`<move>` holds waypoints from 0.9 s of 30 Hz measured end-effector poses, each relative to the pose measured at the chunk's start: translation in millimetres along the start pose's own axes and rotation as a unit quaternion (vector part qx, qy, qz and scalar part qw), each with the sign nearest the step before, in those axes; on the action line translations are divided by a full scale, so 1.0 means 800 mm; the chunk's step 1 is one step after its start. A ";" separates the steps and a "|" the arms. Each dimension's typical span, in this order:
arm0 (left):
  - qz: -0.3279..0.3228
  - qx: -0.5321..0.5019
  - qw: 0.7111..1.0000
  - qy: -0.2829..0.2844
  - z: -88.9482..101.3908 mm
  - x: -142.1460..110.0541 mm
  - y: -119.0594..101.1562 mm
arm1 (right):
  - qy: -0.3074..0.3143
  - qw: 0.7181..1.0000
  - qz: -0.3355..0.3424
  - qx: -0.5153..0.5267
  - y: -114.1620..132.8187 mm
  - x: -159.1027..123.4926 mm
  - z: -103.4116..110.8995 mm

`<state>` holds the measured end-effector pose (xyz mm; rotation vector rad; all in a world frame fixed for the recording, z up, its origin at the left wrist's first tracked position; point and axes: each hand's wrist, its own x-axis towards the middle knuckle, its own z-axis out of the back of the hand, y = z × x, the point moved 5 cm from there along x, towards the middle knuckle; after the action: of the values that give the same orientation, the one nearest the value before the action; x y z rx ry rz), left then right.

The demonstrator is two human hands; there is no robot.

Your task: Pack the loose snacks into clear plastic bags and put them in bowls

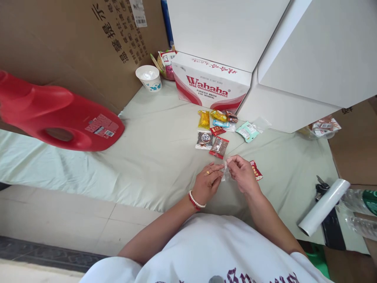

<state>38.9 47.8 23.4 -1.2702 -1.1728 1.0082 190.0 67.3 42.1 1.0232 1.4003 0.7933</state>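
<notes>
My left hand (207, 181) and my right hand (242, 173) meet over the pale green sheet (153, 157). Both pinch a small clear plastic wrapper (225, 172) between their fingertips. A red snack packet (256, 169) lies just right of my right hand, partly under it. Beyond the hands lie several small snack packets: a dark red one (219, 147), a brown-and-white one (204, 140), a yellow one (204, 119) and a mint green one (247, 131). My left wrist wears a red and white bracelet.
A red plastic jug (59, 114) lies on its side at the left. A paper cup (149, 78) and a Wahaha carton (211, 82) stand at the back, white boxes (312, 55) to the right. A white roll (324, 206) and keys (321, 185) lie at the right edge.
</notes>
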 end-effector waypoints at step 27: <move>0.245 -0.169 0.954 -0.015 -0.022 0.017 -0.021 | 0.030 0.942 0.271 -0.193 0.035 -0.050 0.019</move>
<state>57.1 56.9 42.0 -1.8878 -1.1065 1.2174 206.7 39.9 81.7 1.0857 0.9526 1.4521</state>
